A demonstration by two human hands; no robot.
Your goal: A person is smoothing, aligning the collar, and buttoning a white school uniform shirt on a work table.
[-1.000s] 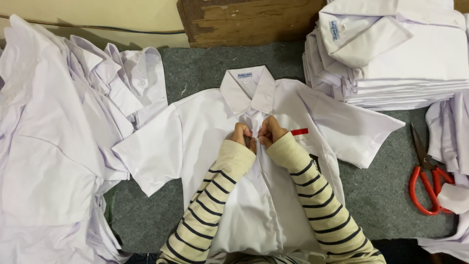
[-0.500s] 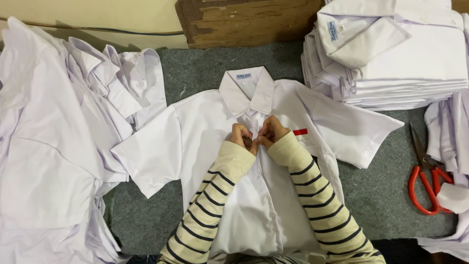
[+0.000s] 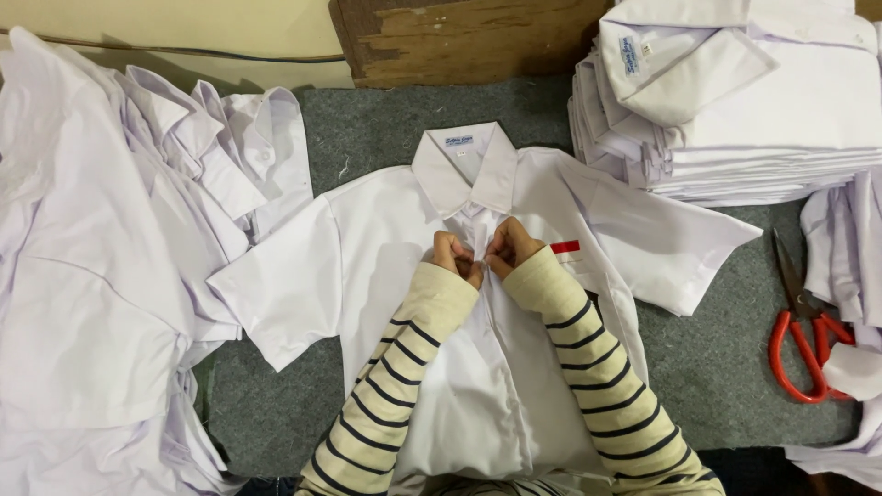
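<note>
Pinched between both hands, left hand (image 3: pixel 453 257) and right hand (image 3: pixel 508 250), the white shirt (image 3: pixel 367 276) placket is held just below its collar (image 3: pixel 464 170); soft, light, floppy cotton, probably best gripped at that stiffer edge.

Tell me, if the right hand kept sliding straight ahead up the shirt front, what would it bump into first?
Most likely the collar of the white shirt it pinches. The right hand points up the button strip, and the collar lies just beyond; past it there is only grey mat.
</note>
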